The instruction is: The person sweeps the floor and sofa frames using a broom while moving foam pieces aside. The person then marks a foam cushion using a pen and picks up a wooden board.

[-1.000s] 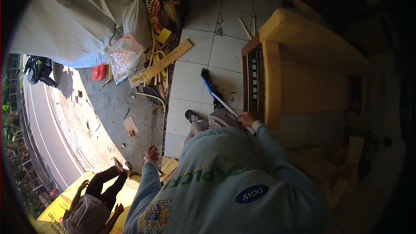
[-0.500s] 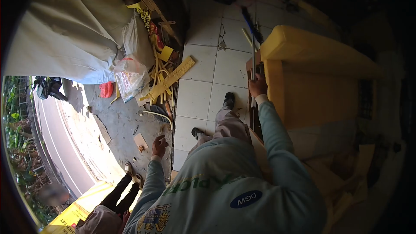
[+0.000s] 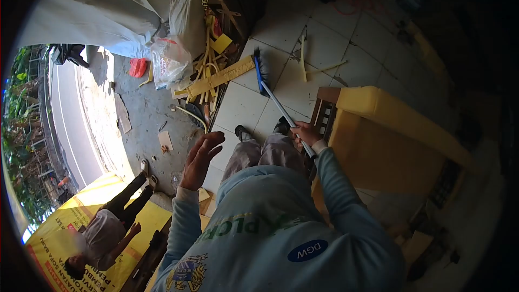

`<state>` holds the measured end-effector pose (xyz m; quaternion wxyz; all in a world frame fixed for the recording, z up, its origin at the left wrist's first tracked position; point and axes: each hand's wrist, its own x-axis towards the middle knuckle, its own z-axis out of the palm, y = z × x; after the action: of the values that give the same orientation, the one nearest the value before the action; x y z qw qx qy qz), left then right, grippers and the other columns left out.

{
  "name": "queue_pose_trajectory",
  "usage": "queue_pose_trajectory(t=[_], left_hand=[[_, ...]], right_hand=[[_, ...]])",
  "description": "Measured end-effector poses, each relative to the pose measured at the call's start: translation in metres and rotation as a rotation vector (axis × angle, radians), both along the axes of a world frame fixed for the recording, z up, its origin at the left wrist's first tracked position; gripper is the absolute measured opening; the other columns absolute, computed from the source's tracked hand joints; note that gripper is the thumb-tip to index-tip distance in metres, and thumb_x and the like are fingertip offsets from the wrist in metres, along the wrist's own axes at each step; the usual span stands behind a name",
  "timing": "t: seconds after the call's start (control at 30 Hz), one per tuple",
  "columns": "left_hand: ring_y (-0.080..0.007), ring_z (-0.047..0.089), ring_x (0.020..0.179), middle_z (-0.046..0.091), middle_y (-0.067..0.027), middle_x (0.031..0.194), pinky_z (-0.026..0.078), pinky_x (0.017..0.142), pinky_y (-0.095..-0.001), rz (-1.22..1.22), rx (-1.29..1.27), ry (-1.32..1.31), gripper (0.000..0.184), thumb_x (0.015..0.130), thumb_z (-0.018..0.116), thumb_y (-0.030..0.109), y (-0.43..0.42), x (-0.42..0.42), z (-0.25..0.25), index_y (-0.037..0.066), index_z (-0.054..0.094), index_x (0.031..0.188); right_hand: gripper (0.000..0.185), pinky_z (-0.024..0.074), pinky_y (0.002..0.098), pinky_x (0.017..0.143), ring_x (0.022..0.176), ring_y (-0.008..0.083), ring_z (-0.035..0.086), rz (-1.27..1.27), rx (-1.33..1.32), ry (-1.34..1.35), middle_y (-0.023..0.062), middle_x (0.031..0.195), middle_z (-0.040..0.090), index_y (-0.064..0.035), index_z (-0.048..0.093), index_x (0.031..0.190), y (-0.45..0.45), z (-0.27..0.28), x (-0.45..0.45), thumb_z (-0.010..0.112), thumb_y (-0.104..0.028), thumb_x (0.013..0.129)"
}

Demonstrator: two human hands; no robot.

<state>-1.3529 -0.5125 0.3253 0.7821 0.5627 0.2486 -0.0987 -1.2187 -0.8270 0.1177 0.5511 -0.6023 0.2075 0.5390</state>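
The broom (image 3: 278, 104) lies aslant across the middle of the frame, its head up and to the left, its handle running down and to the right. The blue broom head (image 3: 258, 70) carries dark bristles and stands nearly upright in the view, over the white floor tiles (image 3: 237, 107). The handle is a slim, pale grey tube, with a darker end below the grip.

The right hand (image 3: 305, 134), just right of centre, is closed around the lower part of this handle, with the handle's end jutting out below the fist. The left hand (image 3: 201, 159), left of centre, is open and empty, fingers extended and near one another, touching nothing; the two hands are well apart.

A textured yellow foam strip (image 3: 221, 78) reaches from a heap of scraps at upper left to the broom head; whether they touch cannot be told. Thin yellow offcuts (image 3: 304, 57) lie on the tiles to the right of the bristles. A yellow sofa frame (image 3: 400, 146) fills the right side, close to the right hand. Another person (image 3: 111, 232) is at lower left.
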Motion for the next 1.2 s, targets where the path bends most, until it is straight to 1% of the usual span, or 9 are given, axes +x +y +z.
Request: queue_pose_trajectory(t=[0.1, 0.17, 0.2, 0.3, 0.4, 0.8, 1.07, 1.13, 1.2], left_hand=[[-0.0401, 0.028, 0.138, 0.032, -0.0264, 0.144, 0.021, 0.110, -0.0563, -0.347, -0.534, -0.587, 0.067, 0.095, 0.031, 0.060, -0.044, 0.103, 0.087, 0.002, 0.055, 0.118], [-0.0346, 0.034, 0.133, 0.041, -0.0232, 0.136, 0.016, 0.112, -0.0521, -0.565, -0.678, -0.854, 0.060, 0.095, 0.031, 0.049, -0.054, 0.154, 0.137, -0.001, 0.056, 0.117], [-0.0318, 0.037, 0.131, 0.046, -0.0216, 0.132, 0.013, 0.113, -0.0500, -0.637, -0.669, -0.984, 0.057, 0.095, 0.032, 0.043, -0.051, 0.179, 0.159, -0.003, 0.057, 0.117], [-0.0234, 0.047, 0.124, 0.060, -0.0168, 0.119, 0.004, 0.117, -0.0437, -0.804, -0.543, -1.327, 0.047, 0.094, 0.033, 0.027, -0.032, 0.221, 0.214, -0.007, 0.058, 0.115], [-0.0227, 0.047, 0.123, 0.058, -0.0161, 0.122, 0.004, 0.116, -0.0458, -1.025, -0.598, -1.481, 0.041, 0.091, 0.036, 0.018, -0.022, 0.221, 0.247, -0.006, 0.057, 0.117], [-0.0259, 0.040, 0.120, 0.047, -0.0180, 0.127, 0.012, 0.112, -0.0477, -1.086, -1.130, -1.244, 0.040, 0.089, 0.040, 0.021, -0.081, 0.281, 0.197, -0.002, 0.054, 0.118], [-0.0272, 0.034, 0.123, 0.040, -0.0186, 0.129, 0.012, 0.112, -0.0486, -1.034, -1.159, -1.081, 0.042, 0.089, 0.042, 0.026, -0.151, 0.330, 0.168, 0.000, 0.053, 0.120], [-0.0275, 0.032, 0.124, 0.038, -0.0187, 0.130, 0.012, 0.112, -0.0488, -1.013, -1.138, -1.064, 0.042, 0.088, 0.043, 0.027, -0.160, 0.339, 0.161, 0.001, 0.053, 0.120], [-0.0278, 0.031, 0.125, 0.036, -0.0189, 0.130, 0.012, 0.112, -0.0490, -0.991, -1.111, -1.050, 0.043, 0.088, 0.043, 0.029, -0.163, 0.344, 0.157, 0.002, 0.053, 0.120]], right_hand=[[0.050, 0.0416, 0.0256, 0.041, 0.054, 0.0080, 0.050, 0.037, 0.158, 0.189, 0.0040, 0.076, 0.053, -0.0017, 0.043, 0.136, 0.018, 0.043, -0.012, 0.060, -0.016, 0.090], [0.043, 0.0419, 0.0248, 0.041, 0.056, 0.0068, 0.050, 0.070, 0.221, 0.175, 0.0028, 0.077, 0.054, -0.0027, 0.049, 0.129, 0.042, 0.060, 0.003, 0.060, -0.019, 0.091], [0.018, 0.0390, 0.0195, 0.039, 0.052, 0.0030, 0.045, 0.087, 0.116, 0.049, -0.0004, 0.074, 0.052, -0.0066, 0.057, 0.107, 0.062, 0.080, 0.008, 0.055, -0.019, 0.095], [0.040, 0.0419, 0.0262, 0.040, 0.051, 0.0078, 0.049, 0.285, 0.121, -0.151, 0.0017, 0.069, 0.053, -0.0007, 0.052, 0.126, 0.069, 0.081, 0.012, 0.059, -0.021, 0.092], [0.059, 0.0444, 0.0288, 0.053, 0.058, 0.0131, 0.053, 0.254, 0.064, -0.395, 0.0115, 0.085, 0.064, -0.0024, 0.033, 0.145, 0.036, 0.083, -0.012, 0.056, -0.023, 0.094], [0.052, 0.0401, 0.0287, 0.039, 0.047, 0.0095, 0.048, -0.267, -0.287, -0.432, 0.0030, 0.069, 0.054, -0.0023, 0.043, 0.139, 0.028, 0.093, 0.054, 0.058, -0.014, 0.090], [0.051, 0.0510, 0.0335, 0.052, 0.057, 0.0190, 0.063, -0.213, -0.584, -0.422, 0.0122, 0.077, 0.066, -0.0004, 0.047, 0.133, -0.012, 0.101, 0.117, 0.062, -0.020, 0.088], [0.051, 0.0530, 0.0337, 0.061, 0.063, 0.0210, 0.066, -0.026, -0.958, -0.769, 0.0141, 0.084, 0.068, -0.0002, 0.048, 0.132, -0.026, 0.009, 0.114, 0.062, -0.022, 0.087], [0.051, 0.0513, 0.0324, 0.059, 0.062, 0.0191, 0.064, 0.103, -0.935, -0.666, 0.0124, 0.083, 0.067, -0.0005, 0.049, 0.132, -0.033, -0.058, 0.114, 0.062, -0.021, 0.087]])
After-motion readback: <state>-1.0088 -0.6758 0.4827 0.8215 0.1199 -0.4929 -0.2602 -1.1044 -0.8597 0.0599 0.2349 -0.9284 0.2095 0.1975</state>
